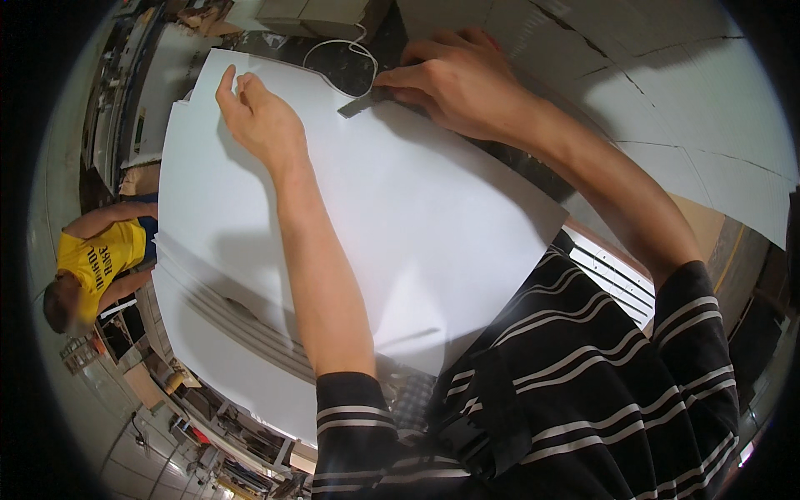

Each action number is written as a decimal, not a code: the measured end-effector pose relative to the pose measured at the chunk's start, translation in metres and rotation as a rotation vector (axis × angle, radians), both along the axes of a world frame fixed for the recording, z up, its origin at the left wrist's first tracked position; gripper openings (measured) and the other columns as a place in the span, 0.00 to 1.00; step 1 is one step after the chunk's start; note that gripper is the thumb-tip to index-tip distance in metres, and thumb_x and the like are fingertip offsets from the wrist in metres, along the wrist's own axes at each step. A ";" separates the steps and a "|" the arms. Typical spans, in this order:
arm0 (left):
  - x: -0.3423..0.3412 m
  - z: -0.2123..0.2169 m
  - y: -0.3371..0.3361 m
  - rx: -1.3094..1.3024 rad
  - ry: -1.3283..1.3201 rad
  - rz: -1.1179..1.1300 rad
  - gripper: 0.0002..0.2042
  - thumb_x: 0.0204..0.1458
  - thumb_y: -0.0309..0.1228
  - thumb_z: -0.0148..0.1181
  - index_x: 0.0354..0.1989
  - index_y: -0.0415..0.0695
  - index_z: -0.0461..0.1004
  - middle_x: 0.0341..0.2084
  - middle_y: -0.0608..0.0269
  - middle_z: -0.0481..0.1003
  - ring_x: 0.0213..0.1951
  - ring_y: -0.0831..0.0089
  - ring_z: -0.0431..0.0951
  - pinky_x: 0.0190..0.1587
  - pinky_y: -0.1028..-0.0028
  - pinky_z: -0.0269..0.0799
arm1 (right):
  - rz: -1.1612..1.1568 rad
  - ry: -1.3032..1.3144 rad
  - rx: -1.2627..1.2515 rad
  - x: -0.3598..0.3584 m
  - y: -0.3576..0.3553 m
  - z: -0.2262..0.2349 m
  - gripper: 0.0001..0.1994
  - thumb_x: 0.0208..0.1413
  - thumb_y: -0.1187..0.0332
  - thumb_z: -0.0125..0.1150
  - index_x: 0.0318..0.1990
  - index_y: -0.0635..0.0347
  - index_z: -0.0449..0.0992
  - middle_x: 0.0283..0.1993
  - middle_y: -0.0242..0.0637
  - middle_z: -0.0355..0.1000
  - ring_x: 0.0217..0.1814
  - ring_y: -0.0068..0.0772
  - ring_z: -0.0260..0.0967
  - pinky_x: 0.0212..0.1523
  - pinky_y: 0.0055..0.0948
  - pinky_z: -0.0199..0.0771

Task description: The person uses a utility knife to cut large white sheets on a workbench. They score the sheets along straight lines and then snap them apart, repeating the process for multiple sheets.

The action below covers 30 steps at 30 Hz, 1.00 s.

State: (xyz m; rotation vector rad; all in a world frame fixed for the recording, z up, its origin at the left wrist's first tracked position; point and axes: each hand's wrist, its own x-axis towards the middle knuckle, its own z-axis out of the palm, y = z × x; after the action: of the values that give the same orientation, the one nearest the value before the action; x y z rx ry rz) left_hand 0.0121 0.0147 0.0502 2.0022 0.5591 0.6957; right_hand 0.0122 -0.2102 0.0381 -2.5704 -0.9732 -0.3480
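Observation:
A large white sheet (400, 200) lies under both arms, on top of a stack of similar sheets (242, 317). My left hand (262, 121) rests on its far left part, open, with the fingers loosely stretched. At the far edge, my right hand (458, 83) is closed with its fingertips pinched together; what it grips is mostly hidden. A short flat grey piece (356, 107) lies on the sheet beside those fingertips; whether they touch it I cannot tell. A thin white strip (337, 42) curls in a loop off the far edge. Something small and red (492, 40) shows behind the right hand.
Cardboard boxes (321, 15) stand beyond the far edge. Large white and grey panels (667, 100) fill the far right. A person in a yellow shirt (104, 258) is at the left, beside cluttered shelving (208, 417).

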 end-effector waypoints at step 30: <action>-0.013 -0.009 -0.011 -0.064 -0.025 -0.054 0.24 0.68 0.38 0.46 0.69 0.41 0.63 0.53 0.46 0.75 0.52 0.57 0.75 0.59 0.61 0.67 | -0.267 -0.048 0.030 -0.003 0.063 -0.031 0.09 0.60 0.62 0.62 0.44 0.37 0.85 0.38 0.33 0.77 0.47 0.46 0.73 0.44 0.52 0.68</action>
State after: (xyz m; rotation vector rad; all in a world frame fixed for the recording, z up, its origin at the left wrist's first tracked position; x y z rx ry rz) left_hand -0.0006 0.0039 0.0415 1.9397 0.5041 0.6608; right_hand 0.0094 -0.1471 0.0072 -2.6783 -0.6337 -0.4937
